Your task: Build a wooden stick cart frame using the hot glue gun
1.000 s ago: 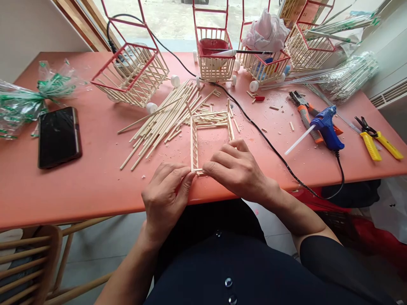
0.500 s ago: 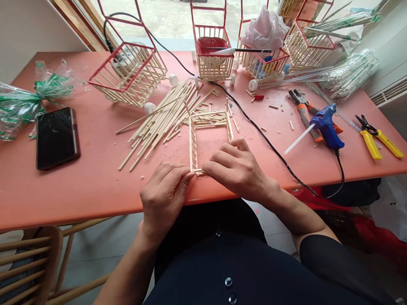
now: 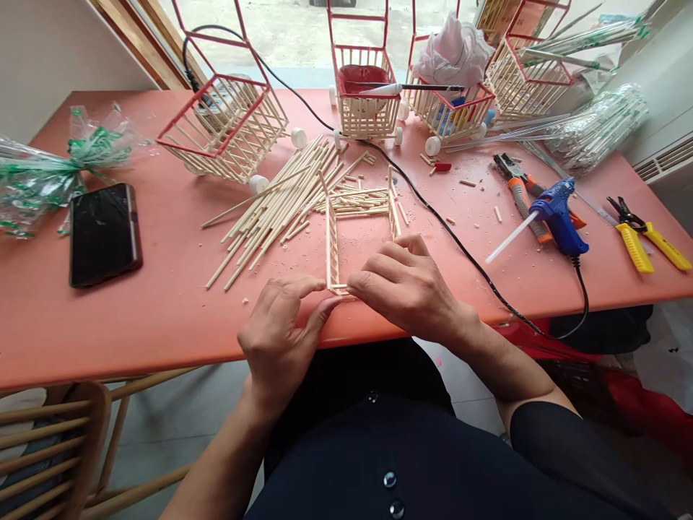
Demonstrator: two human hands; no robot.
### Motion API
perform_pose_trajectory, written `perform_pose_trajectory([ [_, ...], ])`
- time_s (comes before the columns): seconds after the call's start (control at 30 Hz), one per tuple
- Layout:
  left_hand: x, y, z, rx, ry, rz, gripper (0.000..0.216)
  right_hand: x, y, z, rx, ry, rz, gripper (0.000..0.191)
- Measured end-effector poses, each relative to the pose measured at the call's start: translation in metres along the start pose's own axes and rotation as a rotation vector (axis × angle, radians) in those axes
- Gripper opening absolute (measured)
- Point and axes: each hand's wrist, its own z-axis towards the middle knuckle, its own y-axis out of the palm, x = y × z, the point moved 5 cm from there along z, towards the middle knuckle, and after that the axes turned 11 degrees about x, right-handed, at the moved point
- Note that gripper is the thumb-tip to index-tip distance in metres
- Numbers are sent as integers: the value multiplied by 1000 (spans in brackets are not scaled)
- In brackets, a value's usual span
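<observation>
A small open frame of pale wooden sticks stands at the table's front edge, with slatted sides and a crossbar at the far end. At its near left corner, my left hand has the index finger against the post and the thumb along the low front stick, with the corner between them. My right hand is closed on the near right part of the frame, its fingers curled round the side and the front stick. These fingers hide the right corner and the stick's right end.
Loose sticks lie behind the frame. Stick carts with red rims line the back. A blue glue gun, its black cord, orange-handled pliers and yellow cutters are at right. A phone lies left.
My left thumb and index finger have spread apart at the near left corner, the thumb sliding a little right along the front stick. My right hand keeps its grip. The view has shifted slightly.
</observation>
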Motion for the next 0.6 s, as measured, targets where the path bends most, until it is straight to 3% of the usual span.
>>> perform_pose_trajectory([
  [0.2,8,-2,-3,134,129,18,35,-1,1,1,7,-15,9,27],
  [0.6,9,-3,-2,118,171,-22,35,-4,2,-3,2,-39,19,29],
])
